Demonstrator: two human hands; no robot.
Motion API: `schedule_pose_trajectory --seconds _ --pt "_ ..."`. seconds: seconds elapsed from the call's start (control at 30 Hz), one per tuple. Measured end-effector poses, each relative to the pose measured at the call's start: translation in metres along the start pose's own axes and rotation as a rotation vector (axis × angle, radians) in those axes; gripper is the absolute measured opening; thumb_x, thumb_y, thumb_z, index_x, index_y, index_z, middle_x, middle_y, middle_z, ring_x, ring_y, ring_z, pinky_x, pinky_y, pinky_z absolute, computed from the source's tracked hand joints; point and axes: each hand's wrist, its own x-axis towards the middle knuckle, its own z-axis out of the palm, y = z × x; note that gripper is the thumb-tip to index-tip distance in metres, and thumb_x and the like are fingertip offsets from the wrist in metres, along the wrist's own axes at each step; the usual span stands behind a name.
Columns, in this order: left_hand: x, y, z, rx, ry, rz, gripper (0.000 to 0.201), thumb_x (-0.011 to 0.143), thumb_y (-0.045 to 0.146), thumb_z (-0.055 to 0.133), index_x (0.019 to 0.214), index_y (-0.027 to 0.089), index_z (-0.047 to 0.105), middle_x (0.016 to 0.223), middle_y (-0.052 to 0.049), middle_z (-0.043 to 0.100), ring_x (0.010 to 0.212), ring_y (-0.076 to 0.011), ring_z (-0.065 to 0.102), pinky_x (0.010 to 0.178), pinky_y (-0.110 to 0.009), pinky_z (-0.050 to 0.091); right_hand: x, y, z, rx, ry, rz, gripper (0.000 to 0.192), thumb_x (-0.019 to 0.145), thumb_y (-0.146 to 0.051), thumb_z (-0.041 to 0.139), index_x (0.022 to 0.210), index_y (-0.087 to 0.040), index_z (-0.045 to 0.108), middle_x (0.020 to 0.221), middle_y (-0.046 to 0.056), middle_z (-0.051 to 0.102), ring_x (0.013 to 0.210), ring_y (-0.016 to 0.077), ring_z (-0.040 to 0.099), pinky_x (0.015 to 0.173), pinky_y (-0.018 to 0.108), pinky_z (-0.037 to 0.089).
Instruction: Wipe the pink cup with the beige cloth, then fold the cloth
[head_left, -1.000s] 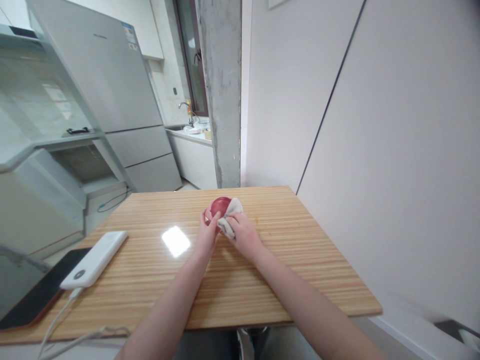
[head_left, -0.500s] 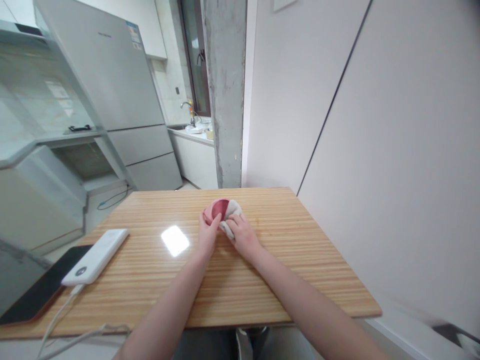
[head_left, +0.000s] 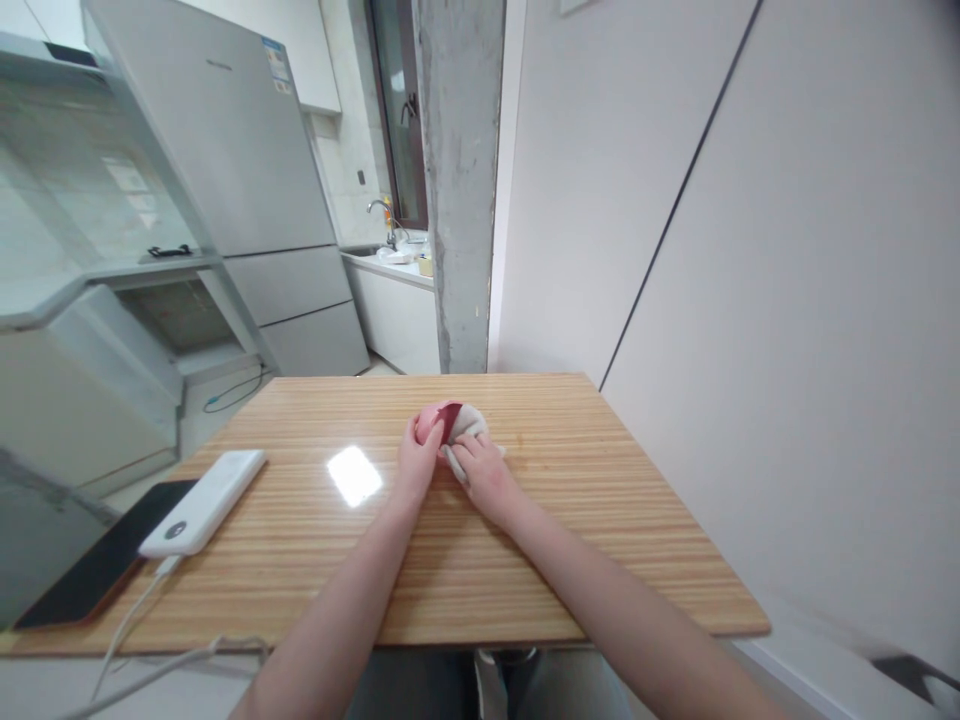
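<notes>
My left hand [head_left: 417, 467] in closed grip on small round red-and-pink dish [head_left: 442, 421], tilted on edge. My right hand [head_left: 480, 473] in closed grip on crumpled beige cloth [head_left: 466, 428], pressed against dish. Dish at middle of light striped wooden bench [head_left: 570, 520], toward far edge. Well left of dish: white slab power bank [head_left: 204, 502], black phone [head_left: 105, 565] beside it.

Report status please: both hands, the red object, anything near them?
Left hand holds red bowl, tilted. Right hand presses beige cloth against it. Power bank and phone lie far left, apart.
</notes>
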Motion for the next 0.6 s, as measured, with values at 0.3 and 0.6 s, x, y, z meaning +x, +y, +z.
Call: schedule_pose_trajectory --seconds 0.3,0.6 --pt "-0.003 0.004 0.002 -0.103 0.061 0.058 0.044 0.073 0.04 0.062 0.109 0.016 0.056 0.108 -0.01 0.061 0.101 -0.0214 0.057 0.085 -0.03 0.046 0.003 0.017 -0.015 0.629 0.679 0.51 0.039 0.086 -0.035 0.045 0.122 -0.018 0.049 0.117 0.009 0.058 0.112 0.02 0.051 0.099 0.037 0.037" --pt "-0.005 -0.003 0.011 -0.506 -0.266 -0.235 0.047 0.071 0.048 0.062 0.103 0.014 0.061 0.1 -0.01 0.065 0.081 -0.0177 0.062 0.055 -0.02 0.046 0.007 0.035 -0.004 1.051 0.317 0.874 0.059 0.076 -0.065 0.048 0.109 -0.019 0.063 0.115 0.008 0.064 0.117 0.0234 0.052 0.104 0.038 0.034"
